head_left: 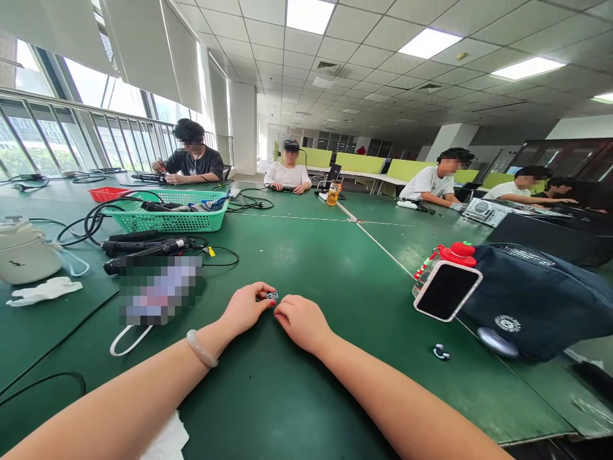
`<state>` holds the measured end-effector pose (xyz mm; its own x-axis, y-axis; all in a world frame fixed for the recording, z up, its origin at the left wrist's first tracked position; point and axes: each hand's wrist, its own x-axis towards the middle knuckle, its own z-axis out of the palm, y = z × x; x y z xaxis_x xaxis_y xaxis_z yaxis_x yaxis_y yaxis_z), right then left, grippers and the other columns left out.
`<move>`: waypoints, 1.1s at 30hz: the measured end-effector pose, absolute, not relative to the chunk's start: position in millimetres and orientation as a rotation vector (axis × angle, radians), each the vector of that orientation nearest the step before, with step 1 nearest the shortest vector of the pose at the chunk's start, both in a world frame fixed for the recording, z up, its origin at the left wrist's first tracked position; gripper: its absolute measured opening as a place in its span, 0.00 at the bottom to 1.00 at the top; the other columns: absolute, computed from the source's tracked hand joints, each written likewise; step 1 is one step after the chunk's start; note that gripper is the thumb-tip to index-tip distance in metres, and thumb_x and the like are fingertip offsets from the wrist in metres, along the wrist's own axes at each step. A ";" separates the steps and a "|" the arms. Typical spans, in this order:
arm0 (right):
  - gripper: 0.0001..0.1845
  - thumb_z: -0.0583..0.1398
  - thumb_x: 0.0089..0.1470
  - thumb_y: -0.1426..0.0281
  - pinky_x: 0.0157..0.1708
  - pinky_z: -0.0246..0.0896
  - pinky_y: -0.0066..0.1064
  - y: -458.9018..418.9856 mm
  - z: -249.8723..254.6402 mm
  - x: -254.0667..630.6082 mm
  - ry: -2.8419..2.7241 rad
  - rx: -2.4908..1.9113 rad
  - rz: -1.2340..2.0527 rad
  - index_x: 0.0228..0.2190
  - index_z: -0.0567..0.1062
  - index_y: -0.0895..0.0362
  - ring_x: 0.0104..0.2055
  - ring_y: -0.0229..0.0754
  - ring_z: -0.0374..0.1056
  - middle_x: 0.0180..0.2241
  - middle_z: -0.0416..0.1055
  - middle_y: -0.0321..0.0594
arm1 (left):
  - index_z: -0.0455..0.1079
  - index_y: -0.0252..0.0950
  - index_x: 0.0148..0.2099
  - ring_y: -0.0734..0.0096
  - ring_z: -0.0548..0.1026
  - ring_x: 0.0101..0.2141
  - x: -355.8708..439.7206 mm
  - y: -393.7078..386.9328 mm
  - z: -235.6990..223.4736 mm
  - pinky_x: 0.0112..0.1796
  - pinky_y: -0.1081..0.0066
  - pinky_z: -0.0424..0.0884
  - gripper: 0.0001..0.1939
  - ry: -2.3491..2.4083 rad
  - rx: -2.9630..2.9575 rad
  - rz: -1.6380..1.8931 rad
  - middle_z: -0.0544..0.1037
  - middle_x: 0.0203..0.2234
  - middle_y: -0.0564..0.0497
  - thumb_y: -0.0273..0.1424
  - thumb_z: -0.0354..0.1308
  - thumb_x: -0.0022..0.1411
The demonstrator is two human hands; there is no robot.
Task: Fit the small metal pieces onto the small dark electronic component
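Note:
Over the green table (287,390), my left hand (248,308) pinches a small black-and-white patterned piece (272,296) between thumb and fingers. Its exact kind is too small to tell. My right hand (302,322) is right beside it, fingers curled and pressed together, the tips close to the piece. Whatever those fingers may hold is hidden from the camera. A pale bangle (202,349) circles my left wrist.
Left of my hands lie a blurred-out pouch-like item (163,291), black tools (148,252) and a green basket (172,220) with cables. At right are a phone (447,291) against a red-capped bottle (462,252), a dark bag (527,300) and small dark earphones (441,352). Several people sit beyond.

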<state>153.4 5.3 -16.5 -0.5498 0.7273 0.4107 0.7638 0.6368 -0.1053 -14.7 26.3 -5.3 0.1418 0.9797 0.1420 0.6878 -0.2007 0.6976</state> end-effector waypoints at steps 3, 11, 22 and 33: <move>0.08 0.54 0.56 0.70 0.33 0.55 0.26 9.3 -13.7 162.1 -2.309 -1.217 -0.210 0.30 0.74 0.55 0.34 0.36 0.64 0.31 0.70 0.37 | 0.72 0.41 0.40 0.68 0.72 0.33 -13.8 25.5 -5.9 0.36 0.70 0.65 0.14 1.548 1.976 0.801 0.75 0.30 0.53 0.38 0.57 0.49; 0.11 0.51 0.57 0.73 0.29 0.44 0.31 12.9 -17.0 163.5 -2.305 -1.077 -0.583 0.26 0.70 0.57 0.28 0.37 0.56 0.26 0.66 0.38 | 0.72 0.39 0.37 0.67 0.73 0.32 -10.6 21.2 -3.3 0.37 0.70 0.66 0.14 1.417 1.945 0.828 0.76 0.29 0.53 0.38 0.59 0.46; 0.10 0.51 0.54 0.77 0.39 0.44 0.36 6.7 -10.0 165.4 -2.308 -0.986 -0.772 0.23 0.67 0.57 0.30 0.38 0.53 0.24 0.64 0.37 | 0.72 0.38 0.36 0.67 0.73 0.31 -10.3 20.5 -2.2 0.37 0.69 0.66 0.16 1.458 1.872 0.846 0.76 0.29 0.52 0.40 0.59 0.45; 0.10 0.51 0.53 0.77 0.51 0.39 0.43 1.2 -7.1 162.9 -2.268 -0.977 -0.823 0.23 0.67 0.57 0.31 0.38 0.55 0.23 0.63 0.35 | 0.71 0.36 0.36 0.67 0.73 0.31 -10.8 22.8 -3.4 0.36 0.69 0.67 0.18 1.391 1.849 0.872 0.75 0.27 0.52 0.42 0.60 0.44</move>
<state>162.9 1.2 -7.1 -0.5968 0.4456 0.6673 0.7698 0.5526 0.3194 -10.8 22.8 -3.4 0.2133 0.9694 0.1217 0.5315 -0.2197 0.8181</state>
